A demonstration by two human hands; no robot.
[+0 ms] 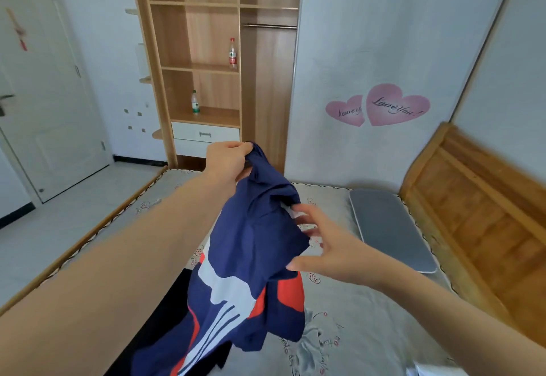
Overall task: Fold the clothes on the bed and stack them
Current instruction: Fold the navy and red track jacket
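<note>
A navy garment with white and red patches hangs in the air above the bed. My left hand grips its top edge and holds it up. My right hand reaches in from the right with fingers spread, its fingertips at the garment's right side near a white label; whether they touch it I cannot tell. The garment's lower part drapes down toward a dark cloth lying on the bed's left half. A pale grey cloth lies crumpled on the sheet below the garment.
A grey pillow lies at the bed's head by the wooden headboard. Beyond the bed stands an open wooden wardrobe with two bottles on its shelves. A white door and tiled floor are at left.
</note>
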